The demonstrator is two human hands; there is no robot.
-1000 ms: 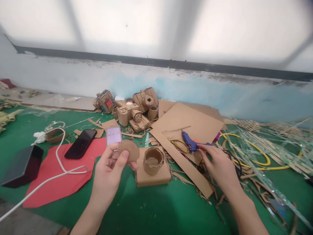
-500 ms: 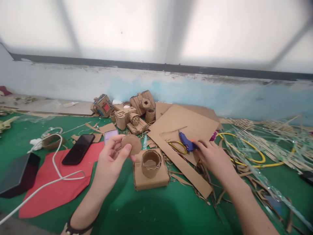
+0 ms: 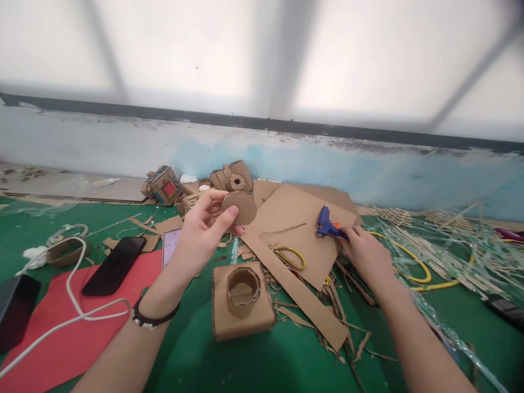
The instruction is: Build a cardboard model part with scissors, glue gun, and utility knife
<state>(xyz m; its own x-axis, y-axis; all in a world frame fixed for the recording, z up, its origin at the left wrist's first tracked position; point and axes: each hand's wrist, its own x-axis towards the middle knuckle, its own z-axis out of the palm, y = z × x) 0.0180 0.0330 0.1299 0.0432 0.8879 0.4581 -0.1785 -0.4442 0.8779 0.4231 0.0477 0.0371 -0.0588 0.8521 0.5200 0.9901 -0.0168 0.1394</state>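
A round cardboard disc (image 3: pixel 242 206) is pinched between the thumb and fingers of my left hand (image 3: pixel 208 229), raised over the table. My right hand (image 3: pixel 366 254) grips the handle end of a blue glue gun (image 3: pixel 326 222), whose nozzle points up and away over a cardboard sheet. Below and between my hands sits a flat cardboard box (image 3: pixel 221 319) with a short cardboard ring (image 3: pixel 244 307) standing upright on its top. The ring's upper end is uncovered. Just left of the glue gun lie yellow-handled scissors (image 3: pixel 293 257), their blades partly hidden.
Cardboard model cameras (image 3: pixel 164 185) stand at the back by the wall. A cardboard strip (image 3: pixel 303 297) and scraps lie right of the box. On the left are a black phone (image 3: pixel 114 266), red sheet (image 3: pixel 61 338) and white cable (image 3: pixel 76 289). Thin sticks (image 3: pixel 429 234) and clear plastic fill the right.
My left hand has lifted the disc up and to the right. My right hand has moved the glue gun right and slightly up, nozzle more upright. The view has shifted a little.
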